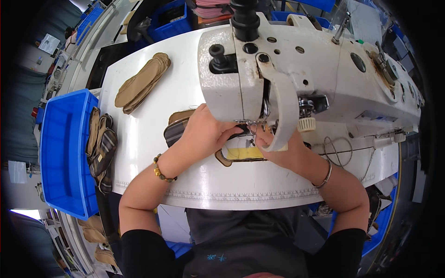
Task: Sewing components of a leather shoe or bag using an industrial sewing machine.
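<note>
My left hand (206, 132) is at the needle area of a white sewing machine (218, 90), its thumb and fingertips pressed on a dark fabric piece beside the presser foot (252, 127). A striped part of the piece (176, 129) with tan edging shows behind that hand. My right hand (283, 153) is on the other side of the foot, its curled fingertips at the same dark piece and partly hidden by the machine's white arm guard (286, 97). A yellow plate or strip (241, 154) lies under the work between my wrists.
A stack of tan oval pieces (141, 83) lies at the table's back left. Striped pieces (104, 153) hang at the left edge beside a blue bin (65, 153). A loose cord (338, 150) lies right of my hands on the white table (204, 185).
</note>
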Demonstrator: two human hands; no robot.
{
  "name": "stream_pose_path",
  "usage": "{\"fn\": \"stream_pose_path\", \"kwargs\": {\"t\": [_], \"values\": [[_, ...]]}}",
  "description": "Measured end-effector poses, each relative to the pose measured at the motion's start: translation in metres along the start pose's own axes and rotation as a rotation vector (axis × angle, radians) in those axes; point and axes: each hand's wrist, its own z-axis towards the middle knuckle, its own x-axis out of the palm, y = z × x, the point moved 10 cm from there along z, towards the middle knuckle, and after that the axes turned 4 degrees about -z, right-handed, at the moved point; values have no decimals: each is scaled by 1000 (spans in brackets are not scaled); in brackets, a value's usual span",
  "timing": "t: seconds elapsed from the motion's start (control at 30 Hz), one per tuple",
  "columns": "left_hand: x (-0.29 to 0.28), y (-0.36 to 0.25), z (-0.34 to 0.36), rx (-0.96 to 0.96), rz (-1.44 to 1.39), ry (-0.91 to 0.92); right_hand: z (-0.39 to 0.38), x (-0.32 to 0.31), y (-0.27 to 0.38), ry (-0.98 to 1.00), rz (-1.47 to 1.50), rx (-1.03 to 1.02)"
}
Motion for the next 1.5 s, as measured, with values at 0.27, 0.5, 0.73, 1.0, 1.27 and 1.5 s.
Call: {"fn": "stream_pose_path", "kwargs": {"t": [0.27, 0.5, 0.73, 1.0, 1.27, 1.5], "values": [[-7, 3, 5, -28, -107, 1, -3, 5, -4, 20, 20, 69], [-8, -3, 5, -27, -48, 31, 2, 1, 0, -19, 246, 149], [-4, 0, 4, -22, -2, 20, -11, 11, 30, 119, -174, -150], [10, 19, -1, -63, -66, -14, -13, 13, 35, 162, -177, -180], [0, -7, -4, 121, 96, -88, -13, 4, 45, 164, -311, -245], [4, -6, -8, 95, 160, -85, -7, -7, 46, 64, -255, -231]]}}
